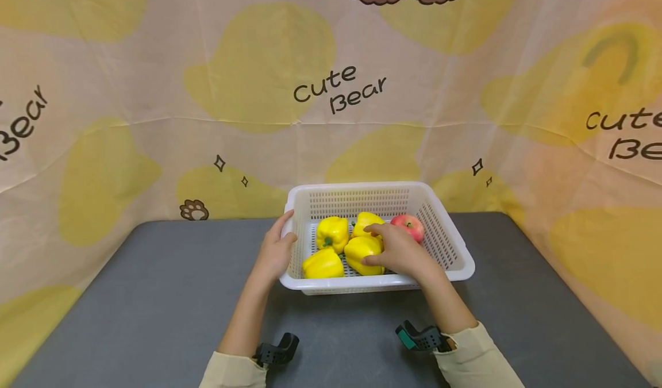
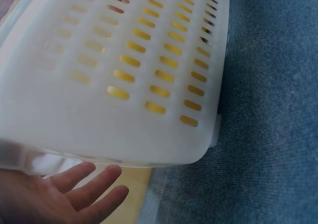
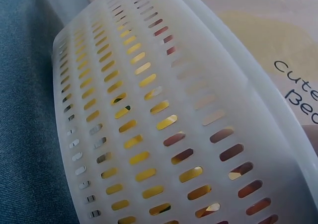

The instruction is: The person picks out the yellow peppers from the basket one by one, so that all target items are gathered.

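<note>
A white plastic basket (image 1: 362, 281) with slotted walls sits on the grey table. My left hand (image 1: 276, 253) holds the basket by its left rim; in the left wrist view its fingers (image 2: 97, 186) lie along the outside of the wall. Inside the basket my right hand (image 1: 403, 251) grips the front right yellow bell pepper (image 1: 359, 254) between thumb and fingers. Around it lie another yellow pepper (image 1: 366, 221) behind, one (image 1: 332, 231) at the left back and one (image 1: 323, 264) at the left front. A red apple (image 1: 411, 226) rests at the right back, beyond the right hand.
The dark grey table (image 1: 170, 302) extends to both sides of the basket and in front of it. Behind stands a patterned cloth backdrop (image 1: 248, 77), close to the table's far edge. Each wrist wears a black strap device (image 1: 277, 350).
</note>
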Demonstrator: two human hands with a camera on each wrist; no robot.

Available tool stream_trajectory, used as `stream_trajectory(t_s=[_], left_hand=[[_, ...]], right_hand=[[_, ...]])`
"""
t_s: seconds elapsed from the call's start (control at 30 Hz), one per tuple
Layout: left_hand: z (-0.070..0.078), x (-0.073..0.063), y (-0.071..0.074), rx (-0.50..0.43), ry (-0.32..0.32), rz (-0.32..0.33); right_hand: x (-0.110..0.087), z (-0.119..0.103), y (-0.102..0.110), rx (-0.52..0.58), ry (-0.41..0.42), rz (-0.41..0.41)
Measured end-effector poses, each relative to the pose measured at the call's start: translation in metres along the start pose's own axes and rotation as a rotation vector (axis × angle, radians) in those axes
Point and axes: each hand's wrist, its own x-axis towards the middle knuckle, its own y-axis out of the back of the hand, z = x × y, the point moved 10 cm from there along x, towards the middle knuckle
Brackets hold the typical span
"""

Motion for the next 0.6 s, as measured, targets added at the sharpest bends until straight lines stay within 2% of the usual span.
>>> stream_trajectory(t_s=[0.6], left_hand=[[-0.001, 0.001, -0.001, -0.012, 0.006, -0.014]], right_hand=[[-0.002, -0.003, 0.013, 0.122, 0.016, 0.133]])
